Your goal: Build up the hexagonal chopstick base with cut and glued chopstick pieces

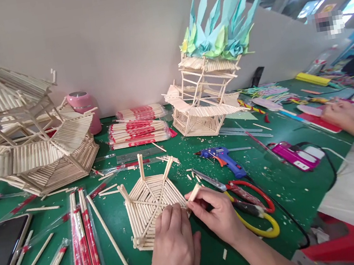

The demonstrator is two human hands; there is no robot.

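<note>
1 small stick base [155,198] lies on the near middle of the table, with short posts at no fewer than 3 corners. The left hand [176,244] lies over its near edge, fingers spread flat rather than gripping; the right hand [216,213] pinches 1 short wooden piece [194,193] at its right edge. Behind stand 2 larger stick structures, 1 at left [31,146] and 1 topped with folded paper [205,96]. 1 blue glue gun [223,157] and 2 cutting tools [259,209] lie to the right. The green table [198,263] is littered with scraps, against a pale wall [121,38]; 1 other person's hands [338,112] are at far right.
</note>
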